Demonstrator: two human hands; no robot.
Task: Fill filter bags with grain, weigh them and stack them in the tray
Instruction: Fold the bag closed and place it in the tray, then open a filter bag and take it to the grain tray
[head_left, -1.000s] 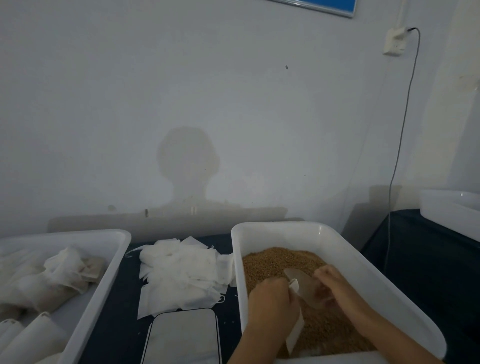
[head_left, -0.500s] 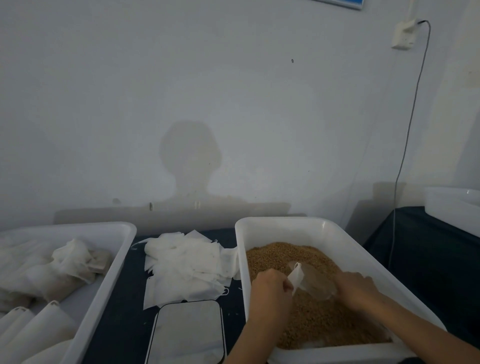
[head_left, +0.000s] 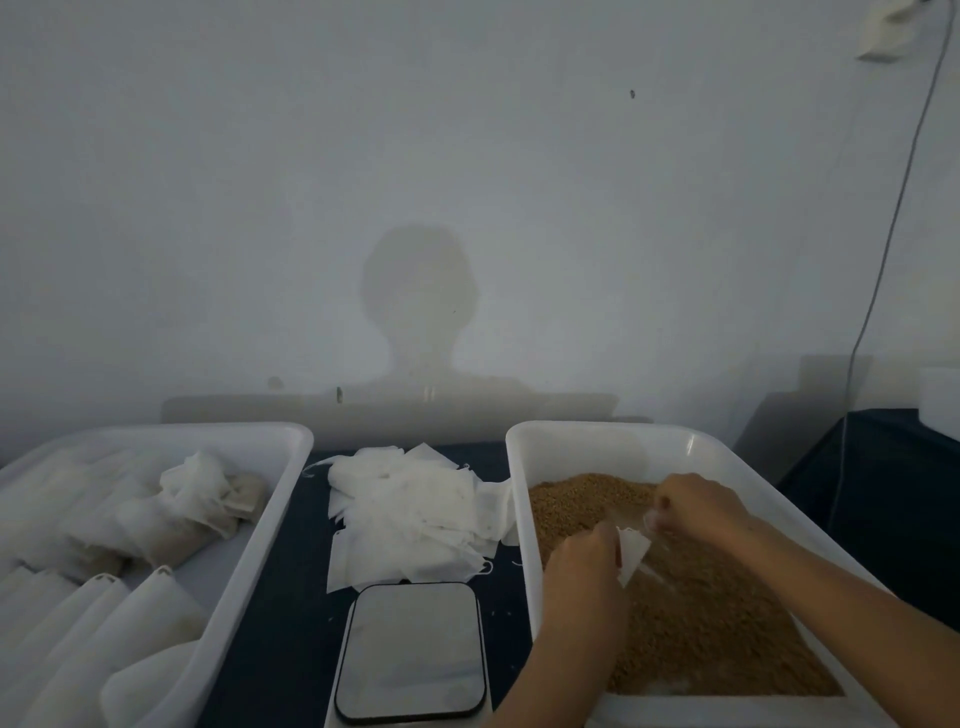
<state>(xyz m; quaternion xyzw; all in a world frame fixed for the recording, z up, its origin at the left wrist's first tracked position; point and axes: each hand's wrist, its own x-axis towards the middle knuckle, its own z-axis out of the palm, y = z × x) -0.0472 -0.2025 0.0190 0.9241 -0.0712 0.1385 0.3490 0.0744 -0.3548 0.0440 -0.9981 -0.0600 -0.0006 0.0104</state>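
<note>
A white tub (head_left: 613, 441) on the right holds brown grain (head_left: 696, 613). Over the grain, my left hand (head_left: 584, 577) pinches a small white filter bag (head_left: 631, 553) by its mouth. My right hand (head_left: 696, 504) is just beyond the bag, closed on a clear plastic scoop (head_left: 628, 519) that rests low in the grain and is hard to make out. A pile of empty filter bags (head_left: 410, 514) lies on the dark table between the tubs. The scale (head_left: 413, 652) with its shiny plate sits in front of that pile. The left tray (head_left: 260, 540) holds several filled bags (head_left: 171, 525).
A grey cable (head_left: 883, 260) hangs down the wall from a socket at the upper right. Another white container (head_left: 940, 397) stands on a dark table at the far right. The wall rises directly behind the tubs.
My right hand has moved farther back over the grain with the scoop. My left hand still holds the bag in about the same place. The view has tilted down and right.
</note>
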